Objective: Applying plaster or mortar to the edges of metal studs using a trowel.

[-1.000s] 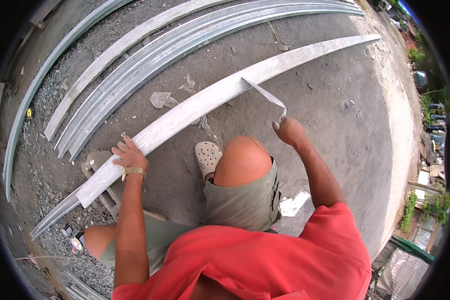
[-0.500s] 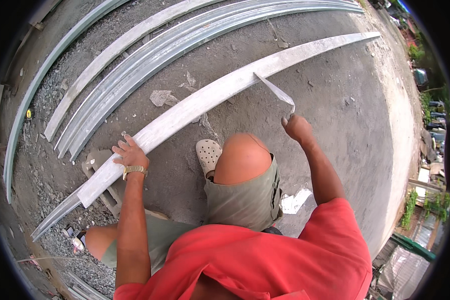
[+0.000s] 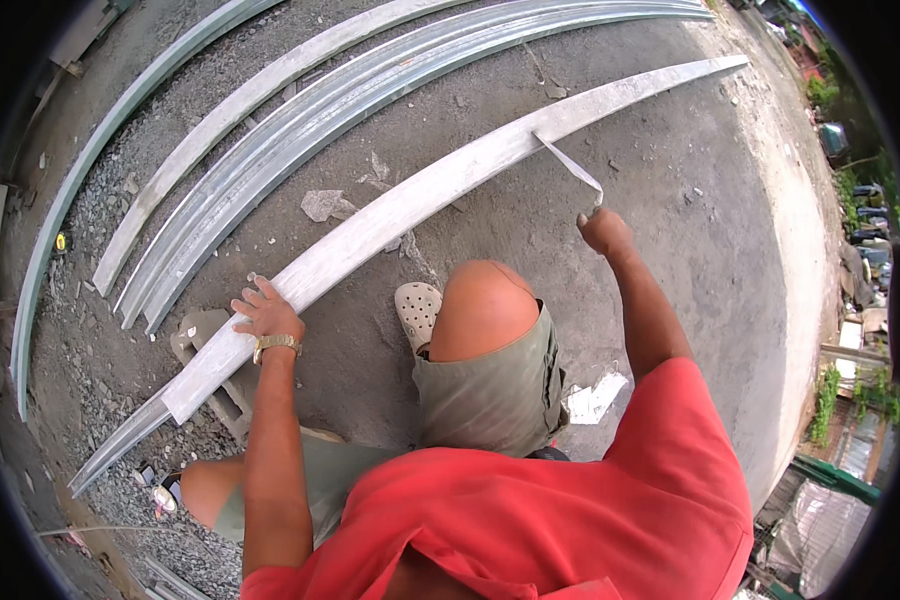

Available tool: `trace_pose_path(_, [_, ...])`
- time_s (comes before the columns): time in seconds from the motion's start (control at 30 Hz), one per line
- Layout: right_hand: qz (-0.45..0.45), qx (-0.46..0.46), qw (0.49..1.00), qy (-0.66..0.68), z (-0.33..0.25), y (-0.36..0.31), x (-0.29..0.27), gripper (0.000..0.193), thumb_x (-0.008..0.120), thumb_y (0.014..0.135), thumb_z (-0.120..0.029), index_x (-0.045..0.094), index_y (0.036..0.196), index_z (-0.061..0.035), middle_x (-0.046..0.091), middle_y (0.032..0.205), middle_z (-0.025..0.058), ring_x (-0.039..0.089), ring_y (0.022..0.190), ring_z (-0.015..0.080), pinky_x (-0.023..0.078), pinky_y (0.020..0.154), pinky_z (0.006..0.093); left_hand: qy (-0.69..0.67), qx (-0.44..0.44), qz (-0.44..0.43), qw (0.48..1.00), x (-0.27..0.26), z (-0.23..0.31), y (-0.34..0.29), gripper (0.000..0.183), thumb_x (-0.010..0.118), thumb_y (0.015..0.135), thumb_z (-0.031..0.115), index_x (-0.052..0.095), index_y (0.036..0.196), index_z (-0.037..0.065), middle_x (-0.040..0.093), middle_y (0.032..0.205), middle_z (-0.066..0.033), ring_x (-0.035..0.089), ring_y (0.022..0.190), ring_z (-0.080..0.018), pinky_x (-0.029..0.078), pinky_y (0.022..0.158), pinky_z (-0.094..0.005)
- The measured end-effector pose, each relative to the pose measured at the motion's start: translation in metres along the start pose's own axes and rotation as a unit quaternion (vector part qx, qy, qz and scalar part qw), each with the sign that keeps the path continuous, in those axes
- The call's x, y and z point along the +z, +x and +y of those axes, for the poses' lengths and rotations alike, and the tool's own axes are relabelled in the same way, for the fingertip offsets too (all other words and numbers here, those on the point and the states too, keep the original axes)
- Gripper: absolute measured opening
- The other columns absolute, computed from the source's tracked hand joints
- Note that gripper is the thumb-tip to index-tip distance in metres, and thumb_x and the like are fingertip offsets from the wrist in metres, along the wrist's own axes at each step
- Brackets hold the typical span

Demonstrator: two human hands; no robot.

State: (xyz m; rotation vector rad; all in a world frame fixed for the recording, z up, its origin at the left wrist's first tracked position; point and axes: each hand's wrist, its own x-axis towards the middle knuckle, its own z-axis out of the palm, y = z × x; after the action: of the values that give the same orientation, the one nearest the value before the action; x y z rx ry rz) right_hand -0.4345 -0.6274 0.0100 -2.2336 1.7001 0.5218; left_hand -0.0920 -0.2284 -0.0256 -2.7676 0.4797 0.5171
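A long whitish-grey plank (image 3: 410, 215) runs slantwise across the ground in front of me. My left hand (image 3: 270, 315), with a watch on the wrist, lies on its near left part, fingers spread. In my right hand (image 3: 607, 232) is a trowel (image 3: 573, 172) with a narrow-looking blade and bent neck; its handle is hidden in my closed fingers. The blade's tip touches the plank's near edge, right of the middle. A hollow concrete block (image 3: 232, 405) sits under the plank's left end, where a shiny metal channel (image 3: 120, 445) sticks out.
Several metal channels (image 3: 300, 130) lie beyond the plank, beside another whitish length (image 3: 180, 170) and a farther channel (image 3: 45, 270). A yellow tape measure (image 3: 61, 242) rests on the gravel. White scrap (image 3: 595, 398) lies right of my knee.
My right hand has moved the trowel a little up and right along the plank. My left hand keeps its place on the plank. The whole view has shifted slightly.
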Motion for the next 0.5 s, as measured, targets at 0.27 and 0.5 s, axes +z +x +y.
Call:
trace_pose_path(0.27, [0.003, -0.136, 0.989, -0.049, -0.037, -0.065, 0.022, 0.043, 0.053, 0.086, -0.04, 0.067, 0.09, 0.0006, 0.066, 0.094, 0.0239, 0.063, 0.092, 0.0385, 0.05, 0.082, 0.0462, 0.009, -0.008, 0.015, 1.0, -0.009, -0.009, -0.002, 0.09, 0.066, 0.077, 0.011, 0.011, 0.147, 0.004, 0.02, 0.147, -0.0284, 0.012, 0.136, -0.0531, 0.019, 0.1, -0.0723])
trace_pose_path(0.5, [-0.015, 0.012, 0.999, 0.031, -0.007, -0.003, -0.002, 0.043, 0.054, 0.086, -0.04, 0.066, 0.094, 0.0005, 0.066, 0.097, 0.0229, 0.063, 0.095, 0.0358, 0.05, 0.083, 0.046, 0.0, 0.002, 0.006, 1.0, 0.001, -0.002, 0.002, 0.089, 0.066, 0.077, 0.011, 0.011, 0.147, 0.005, 0.021, 0.147, -0.0282, 0.014, 0.136, -0.0531, 0.019, 0.1, -0.0723])
